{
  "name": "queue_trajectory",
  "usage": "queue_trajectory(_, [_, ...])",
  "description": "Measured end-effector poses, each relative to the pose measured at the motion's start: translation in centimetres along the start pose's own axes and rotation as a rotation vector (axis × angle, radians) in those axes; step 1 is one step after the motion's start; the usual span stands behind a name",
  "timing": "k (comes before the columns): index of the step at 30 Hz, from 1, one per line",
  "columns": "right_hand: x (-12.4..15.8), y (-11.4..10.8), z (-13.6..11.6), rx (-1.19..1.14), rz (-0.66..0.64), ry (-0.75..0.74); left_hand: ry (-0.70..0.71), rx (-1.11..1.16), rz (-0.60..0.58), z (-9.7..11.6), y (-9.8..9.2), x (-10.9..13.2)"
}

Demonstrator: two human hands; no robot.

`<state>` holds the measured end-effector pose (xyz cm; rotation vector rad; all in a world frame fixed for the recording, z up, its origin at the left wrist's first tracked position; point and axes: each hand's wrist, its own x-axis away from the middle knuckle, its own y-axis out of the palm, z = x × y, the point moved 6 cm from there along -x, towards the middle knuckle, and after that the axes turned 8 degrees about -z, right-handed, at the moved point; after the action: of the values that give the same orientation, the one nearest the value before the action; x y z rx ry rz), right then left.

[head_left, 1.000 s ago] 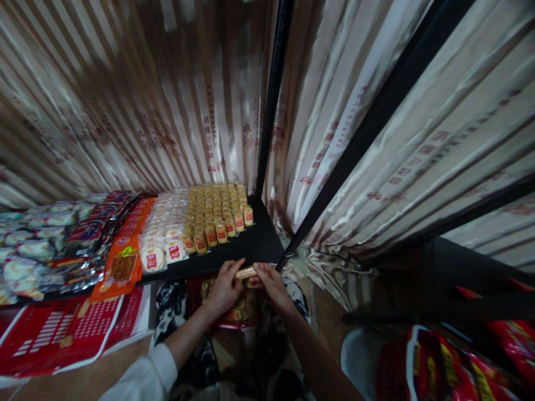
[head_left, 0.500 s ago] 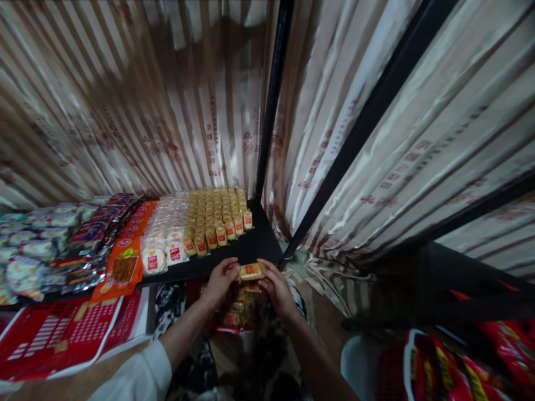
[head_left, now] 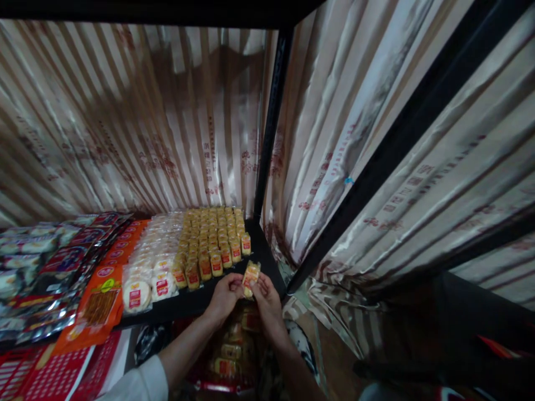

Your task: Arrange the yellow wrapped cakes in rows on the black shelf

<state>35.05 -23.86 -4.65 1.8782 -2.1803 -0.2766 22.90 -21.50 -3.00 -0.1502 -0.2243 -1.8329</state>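
A small yellow packaged snack (head_left: 251,278) with a red label stands upright between my hands, over the front edge of the black shelf. My left hand (head_left: 226,295) pinches its lower left side. On the right, my right hand (head_left: 265,298) grips it with the thumb across its lower front. Behind and to the left, rows of matching yellow packs (head_left: 209,245) stand on the shelf (head_left: 261,239). More yellow packs (head_left: 229,351) lie in a red container below my hands.
White round packs (head_left: 137,293), an orange bag (head_left: 100,306) and dark shiny bags (head_left: 71,262) fill the shelf leftward. A red basket (head_left: 62,370) is at the lower left. Black posts (head_left: 273,111) and striped curtains (head_left: 167,139) stand behind and right.
The held pack has turned from lying flat to upright, and my hands have come closer together. The view has shifted, so the shelf and its goods appear lower and nearer.
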Motion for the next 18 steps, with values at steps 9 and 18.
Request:
queue_trajectory(9, [-10.8, -1.5, -4.5, 0.353, 0.152, -0.250, 0.146, -0.346, -0.004, 6.1, 0.3, -10.7])
queue_trajectory(18, [-19.9, -0.5, -7.7, 0.760, 0.258, -0.309, 0.254, -0.691, -0.011, 11.1, 0.6, -17.9])
